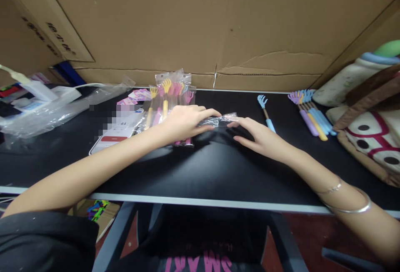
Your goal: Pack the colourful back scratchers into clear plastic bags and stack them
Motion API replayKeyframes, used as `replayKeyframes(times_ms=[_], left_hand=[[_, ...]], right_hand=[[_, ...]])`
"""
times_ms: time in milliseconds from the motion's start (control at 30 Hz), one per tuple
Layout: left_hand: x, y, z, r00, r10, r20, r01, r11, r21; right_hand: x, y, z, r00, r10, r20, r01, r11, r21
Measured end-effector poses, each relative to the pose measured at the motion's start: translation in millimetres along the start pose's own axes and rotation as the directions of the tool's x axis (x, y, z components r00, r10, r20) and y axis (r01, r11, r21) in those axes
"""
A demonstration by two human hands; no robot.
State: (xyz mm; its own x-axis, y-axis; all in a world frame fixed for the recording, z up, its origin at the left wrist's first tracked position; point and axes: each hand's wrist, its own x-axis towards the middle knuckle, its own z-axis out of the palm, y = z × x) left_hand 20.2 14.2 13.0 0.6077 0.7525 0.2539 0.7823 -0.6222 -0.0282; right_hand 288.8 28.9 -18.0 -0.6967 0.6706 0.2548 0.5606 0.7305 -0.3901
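Observation:
Over the middle of the black table, a narrow clear plastic bag (223,119) stretches between my two hands. My left hand (187,121) grips its left end between thumb and fingers. At the right end, the fingers of my right hand (258,136) close on the edge of the bag, while its thumb stays lower and apart. Partly behind my left hand lie several bagged back scratchers (165,96) with yellow and pink claw heads. A loose blue back scratcher (265,113) lies just beyond my right hand.
More back scratchers (312,117), purple, yellow and blue, lie together at the right beside a fabric bag (368,134). A phone (117,132), pink cards (139,94) and a large plastic sheet (68,111) are at left. Cardboard (200,26) walls the back.

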Motion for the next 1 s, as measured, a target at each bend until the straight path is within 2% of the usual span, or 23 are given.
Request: replayKeyframes(times_ms=[200, 467, 600, 800, 1000], left_hand=[[-1.7, -1.1, 2.9, 0.999, 0.026, -0.023, -0.025, 0.999, 0.020], [-5.1, -2.1, 9.8, 0.992, 0.082, -0.100, -0.072, 0.993, 0.096], [-6.8, -2.6, 12.8, 0.983, 0.116, -0.143, -0.103, 0.990, 0.099], [-7.1, -1.0, 15.7, 0.970, 0.163, -0.180, -0.148, 0.984, 0.095], [-6.4, -1.0, 17.3, 0.961, 0.191, -0.200, -0.174, 0.980, 0.100]], right_hand=[[1.7, -1.0, -0.6, 0.997, 0.074, -0.032, -0.072, 0.995, 0.066], [4.5, -5.1, -0.9, 0.996, 0.091, -0.024, -0.085, 0.978, 0.192], [6.9, -10.5, -2.3, 0.987, 0.162, -0.018, -0.146, 0.927, 0.345], [9.8, -12.5, -0.8, 0.959, 0.282, 0.007, -0.238, 0.796, 0.556], [11.0, -15.7, -1.2, 0.968, 0.231, 0.097, -0.242, 0.772, 0.588]])
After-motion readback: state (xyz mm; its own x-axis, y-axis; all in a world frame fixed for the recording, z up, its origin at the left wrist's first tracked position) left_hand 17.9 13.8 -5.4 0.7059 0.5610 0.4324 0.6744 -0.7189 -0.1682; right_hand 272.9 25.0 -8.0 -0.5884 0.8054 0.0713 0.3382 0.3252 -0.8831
